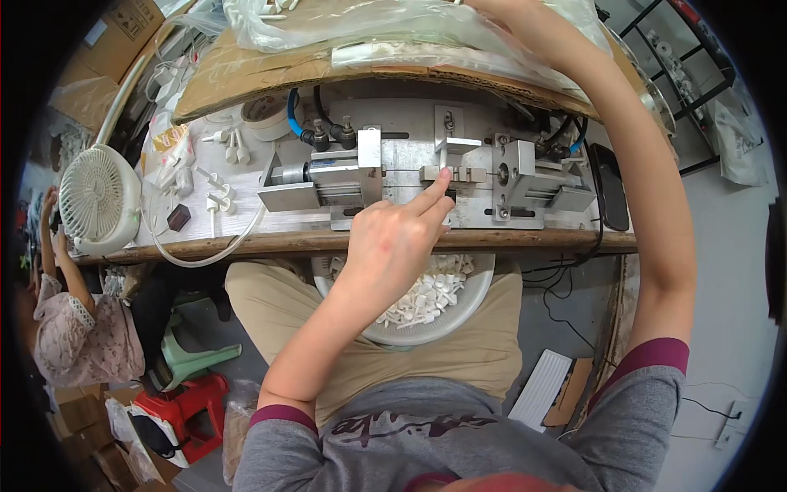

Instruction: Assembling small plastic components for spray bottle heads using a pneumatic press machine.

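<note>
In the head view, the left hand (392,238) reached forward over the bench edge (295,243), its index finger stretched out and the others curled under. The fingertip lay at the lower end of a white piece (443,156), which stood at the metal block (471,175) just ahead of that hand. The thumb was hidden, so whether the hand pinched anything could not be told.

Metal clamps flanked the fingertip, one to its left (370,168) and one to its right (516,172).

The right hand (496,6) was far ahead, by the plastic bag (279,31) on the cardboard (238,82); the upper edge cut it off, so its grip could not be told.

Below the left hand, a basin (484,305) of white parts (430,299) sat between the person's legs. Well to that hand's left stood a fan (100,197).
</note>
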The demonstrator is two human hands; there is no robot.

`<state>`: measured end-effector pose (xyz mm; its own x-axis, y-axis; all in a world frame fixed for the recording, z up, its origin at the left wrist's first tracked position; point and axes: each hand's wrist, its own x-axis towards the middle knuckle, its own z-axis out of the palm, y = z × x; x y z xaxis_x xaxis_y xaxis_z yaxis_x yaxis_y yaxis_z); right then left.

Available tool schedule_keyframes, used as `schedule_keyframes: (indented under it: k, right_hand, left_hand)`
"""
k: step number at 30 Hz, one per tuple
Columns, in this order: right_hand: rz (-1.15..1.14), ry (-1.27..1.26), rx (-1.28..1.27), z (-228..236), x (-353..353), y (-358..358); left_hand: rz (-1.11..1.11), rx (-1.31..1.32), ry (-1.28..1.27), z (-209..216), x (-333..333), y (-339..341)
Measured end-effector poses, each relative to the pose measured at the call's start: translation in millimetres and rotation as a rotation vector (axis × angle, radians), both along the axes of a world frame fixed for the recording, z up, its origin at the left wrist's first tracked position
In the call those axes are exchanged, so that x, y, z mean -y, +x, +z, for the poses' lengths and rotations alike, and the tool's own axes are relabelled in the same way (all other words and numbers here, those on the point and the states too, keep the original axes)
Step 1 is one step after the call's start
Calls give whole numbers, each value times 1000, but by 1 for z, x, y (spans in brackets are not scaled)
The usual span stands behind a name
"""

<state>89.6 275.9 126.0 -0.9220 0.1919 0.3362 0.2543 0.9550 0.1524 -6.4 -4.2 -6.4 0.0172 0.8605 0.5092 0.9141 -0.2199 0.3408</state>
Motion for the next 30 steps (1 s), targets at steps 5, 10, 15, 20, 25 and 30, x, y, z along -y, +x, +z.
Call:
schedule_keyframes:
  k: [5, 10, 15, 20, 25, 30]
  right_hand:
    - [-11, 51, -370, 16, -19, 12]
    - [-227, -157, -682, 26, -26, 23]
    - [-258, -508, -1027, 28, -39, 43]
    - [205, 240, -714, 16, 65, 52]
    - [361, 342, -426, -49, 157, 50]
    - [240, 234, -477, -71, 154, 70]
  left_hand:
    - [-5, 40, 2, -4, -1, 0]
    - [-17, 62, 1, -4, -2, -1]
    - [-81, 181, -22, 13, 9, 0]
    - [-193, 776, 108, 45, 22, 0]
    - [-265, 1215, 61, 52, 27, 5]
    - [-147, 888, 61, 36, 31, 5]
